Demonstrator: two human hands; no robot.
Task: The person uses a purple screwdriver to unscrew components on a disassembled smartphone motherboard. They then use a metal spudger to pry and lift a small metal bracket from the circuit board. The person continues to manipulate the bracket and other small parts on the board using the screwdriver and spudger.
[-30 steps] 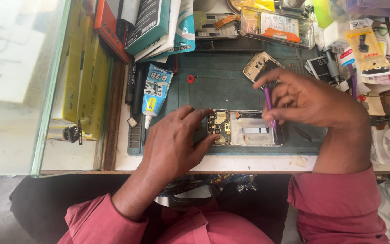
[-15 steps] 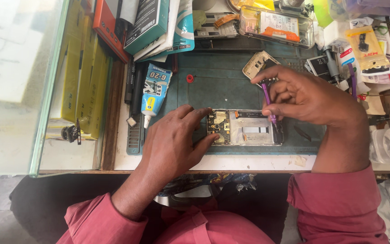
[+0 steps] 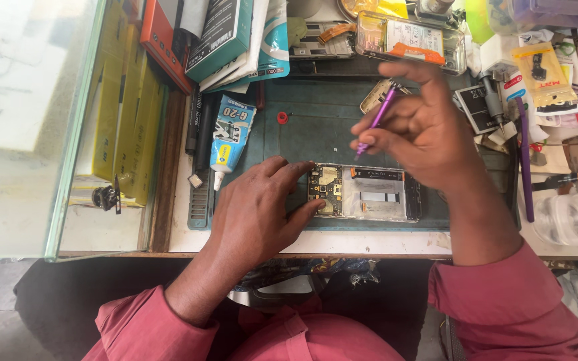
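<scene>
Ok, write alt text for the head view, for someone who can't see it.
Seen from above, a person's left hand steadies an opened phone with its circuit board exposed on a dark green work mat, while the right hand holds a thin purple tool above it. A glue tube, boxes and small parts crowd the bench.

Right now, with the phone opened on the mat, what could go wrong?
1. The right hand holds a thin purple tool above the opened phone; a slip might scratch the exposed board.
2. The left hand touches only one end of the phone, so it could shift on the green mat.
3. Any small loose parts could get lost in the clutter around the mat.
</scene>
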